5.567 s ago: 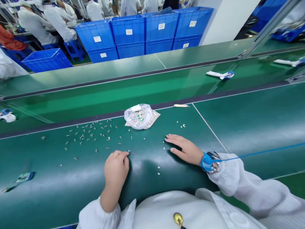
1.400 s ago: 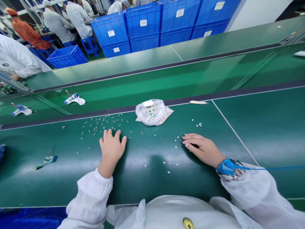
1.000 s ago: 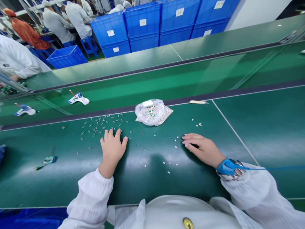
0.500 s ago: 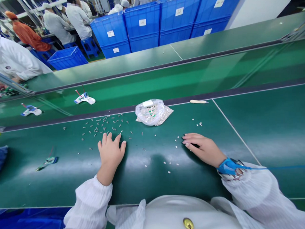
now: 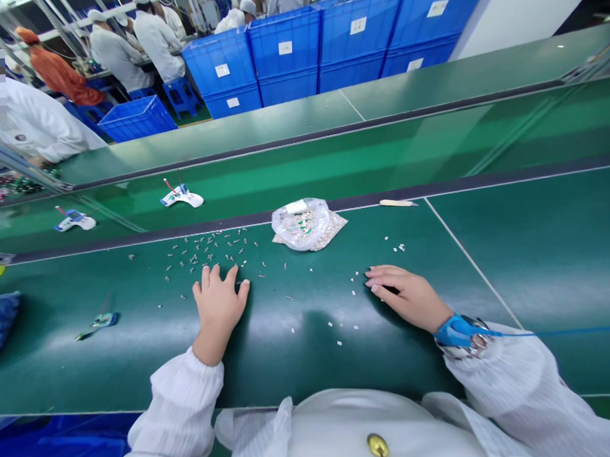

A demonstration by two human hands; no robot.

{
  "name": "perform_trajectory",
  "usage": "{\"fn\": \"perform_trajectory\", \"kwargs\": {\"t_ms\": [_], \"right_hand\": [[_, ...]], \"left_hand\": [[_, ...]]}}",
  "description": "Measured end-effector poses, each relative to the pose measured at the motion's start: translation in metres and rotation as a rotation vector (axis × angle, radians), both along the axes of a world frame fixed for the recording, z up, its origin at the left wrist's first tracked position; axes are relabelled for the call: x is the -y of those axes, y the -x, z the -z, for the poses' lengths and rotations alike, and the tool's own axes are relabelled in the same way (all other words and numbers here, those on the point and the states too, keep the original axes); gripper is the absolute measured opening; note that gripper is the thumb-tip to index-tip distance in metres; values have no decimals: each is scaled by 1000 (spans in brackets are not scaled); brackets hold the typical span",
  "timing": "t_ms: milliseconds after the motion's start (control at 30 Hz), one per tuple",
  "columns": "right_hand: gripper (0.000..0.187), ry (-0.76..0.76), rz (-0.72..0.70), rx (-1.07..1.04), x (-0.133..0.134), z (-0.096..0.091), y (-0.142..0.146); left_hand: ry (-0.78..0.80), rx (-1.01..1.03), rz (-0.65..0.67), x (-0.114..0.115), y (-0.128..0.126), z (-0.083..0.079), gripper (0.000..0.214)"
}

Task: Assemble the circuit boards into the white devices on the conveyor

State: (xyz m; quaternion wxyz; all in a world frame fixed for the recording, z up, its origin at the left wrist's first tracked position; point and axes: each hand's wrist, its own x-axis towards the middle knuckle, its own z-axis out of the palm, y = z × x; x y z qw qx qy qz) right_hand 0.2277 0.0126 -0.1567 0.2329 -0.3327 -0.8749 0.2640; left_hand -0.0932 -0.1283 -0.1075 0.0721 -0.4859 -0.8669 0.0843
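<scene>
My left hand rests on the green worktable with its fingers spread, holding nothing that I can see. Just beyond its fingertips lie many small metal parts. My right hand lies on its side with fingers stretched out towards the left, and nothing shows in it. Tiny white pieces are scattered near its fingertips and across the middle. Between the hands, further back, a clear plastic bag holds many small pale pieces. A blue wrist strap with a cord is round my right wrist.
Two white devices with wires, one nearer and one further left, sit on the green conveyor belt. A small circuit board lies at left. A pale pointed tool rests near the belt edge. Blue crates and co-workers stand beyond.
Both white devices on the belt have moved a little to the right. My left hand has shifted slightly left. My right hand has hardly moved.
</scene>
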Motion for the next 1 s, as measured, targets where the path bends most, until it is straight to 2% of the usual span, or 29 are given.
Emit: {"fn": "perform_trajectory", "kwargs": {"t_ms": [233,500,700,1000], "right_hand": [[26,-5,2,0,0,0,0],[27,-4,0,0,0,-1,0],[27,-12,-8,-1,0,-1,1],[32,-38,-11,17,-1,0,0]], "left_hand": [[-35,-16,5,-5,4,-1,38],[-55,55,250,-12,-9,4,38],[-66,50,271,-13,-7,13,38],[-81,98,299,-9,-7,17,39]]}}
